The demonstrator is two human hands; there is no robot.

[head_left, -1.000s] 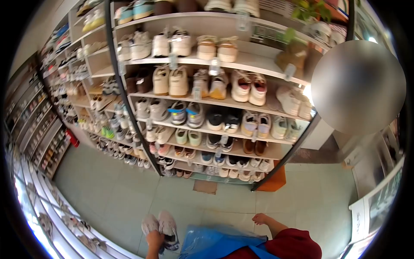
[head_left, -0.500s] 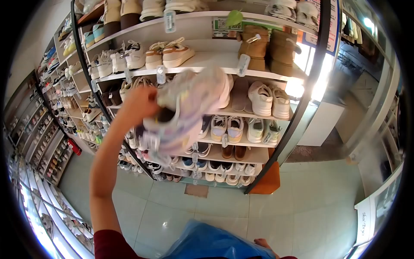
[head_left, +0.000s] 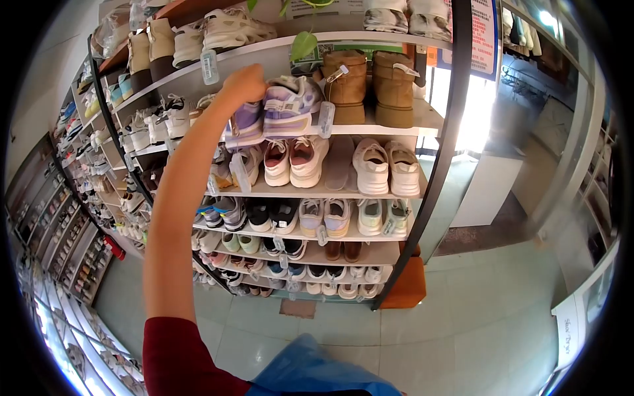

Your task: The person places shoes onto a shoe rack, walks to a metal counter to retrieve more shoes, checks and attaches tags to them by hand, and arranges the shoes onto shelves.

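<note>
My left hand [head_left: 246,84] is closed on a pair of purple and white sneakers [head_left: 289,105] at an upper shelf [head_left: 422,119]. The pair is at the shelf's front edge, and a clear tag [head_left: 325,120] hangs beside the right shoe. Just right of the pair stand brown boots [head_left: 345,89]. White sneakers with red insides [head_left: 307,162] sit one shelf below. My right hand is out of view.
A black post [head_left: 449,145] bounds the rack on the right, with an orange box [head_left: 404,284] at its foot. Green leaves [head_left: 304,45] hang over the upper shelf. A blue apron [head_left: 317,369] shows at the bottom.
My left hand has carried the sneakers up from low by the floor to the upper shelf beside the boots. The view has shifted closer to the rack, and my right hand has left it.
</note>
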